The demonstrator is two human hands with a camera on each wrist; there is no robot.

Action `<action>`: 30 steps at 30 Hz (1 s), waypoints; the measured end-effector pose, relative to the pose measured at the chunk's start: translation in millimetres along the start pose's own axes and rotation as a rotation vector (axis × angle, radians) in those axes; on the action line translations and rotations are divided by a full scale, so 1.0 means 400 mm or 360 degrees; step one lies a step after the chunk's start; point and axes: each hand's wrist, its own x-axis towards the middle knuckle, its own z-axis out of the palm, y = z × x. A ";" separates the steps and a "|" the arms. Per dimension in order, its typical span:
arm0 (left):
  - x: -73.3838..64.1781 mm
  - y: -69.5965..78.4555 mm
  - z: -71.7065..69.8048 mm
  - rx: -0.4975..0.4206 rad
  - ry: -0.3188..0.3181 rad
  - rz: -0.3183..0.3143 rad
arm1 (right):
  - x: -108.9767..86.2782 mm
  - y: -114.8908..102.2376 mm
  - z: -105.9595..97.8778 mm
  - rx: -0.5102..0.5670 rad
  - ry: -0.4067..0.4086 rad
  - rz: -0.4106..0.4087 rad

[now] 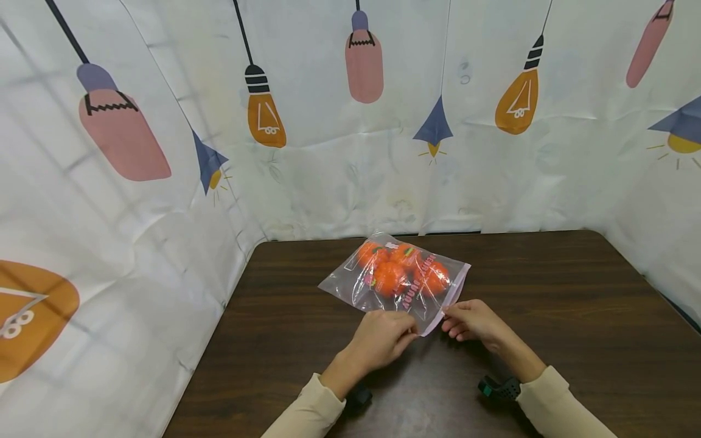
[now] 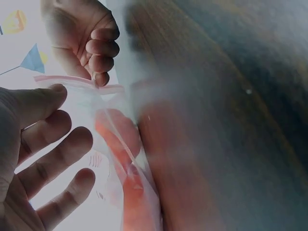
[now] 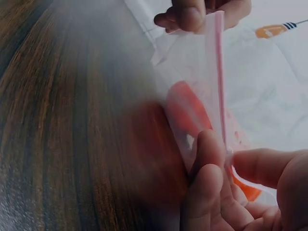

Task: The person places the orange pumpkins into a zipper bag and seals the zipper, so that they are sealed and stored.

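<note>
A clear zip bag with pink lettering and a pink seal strip lies on the dark wooden table. Inside are several round oranges, some showing green on top. My left hand holds the near corner of the bag between thumb and fingers, at one end of the strip. Farther along the same strip, my right hand pinches the edge with thumb and index finger, seen close up in the right wrist view. Whether the seal is closed under the fingers cannot be told.
The brown table extends on both sides of the bag. Behind it and at the left hangs a white cloth printed with lamps and bulbs. A dark band is on the right wrist.
</note>
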 end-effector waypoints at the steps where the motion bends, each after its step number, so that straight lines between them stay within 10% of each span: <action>1: 0.000 0.000 0.000 0.0001 -0.0012 0.0007 | 0.000 0.000 0.000 0.0010 0.0001 -0.0002; 30: 0.006 0.002 -0.018 -0.0028 -0.0220 0.0084 | 0.024 -0.003 -0.048 -0.0057 0.0189 -0.0003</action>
